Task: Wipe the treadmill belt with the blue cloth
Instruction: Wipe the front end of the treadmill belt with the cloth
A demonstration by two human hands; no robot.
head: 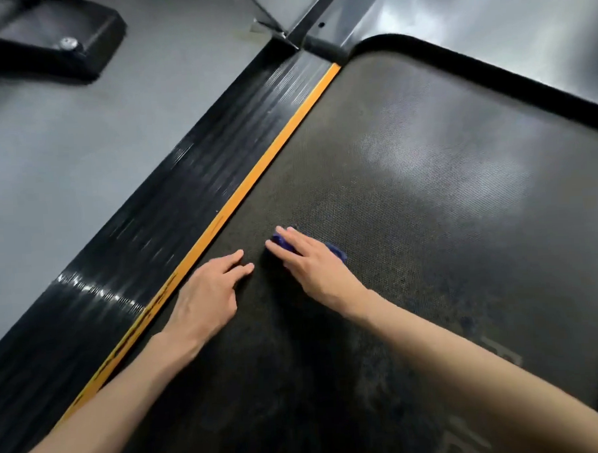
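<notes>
Left of the hands: grey floor (65, 161) with a black block-shaped base (53, 42) at its far end, then a ribbed black side rail (193, 183) and an orange strip (273, 138) edging the treadmill belt (427, 203). Left hand (208, 298) lies palm down on the belt just right of the strip, fingers loosely extended, holding nothing. Close to its right but apart, right hand (309, 260) presses flat with straight fingers on the blue cloth (336, 251), which sits under the palm on the belt, blue showing by the fingertips and beyond the hand's right edge.
</notes>
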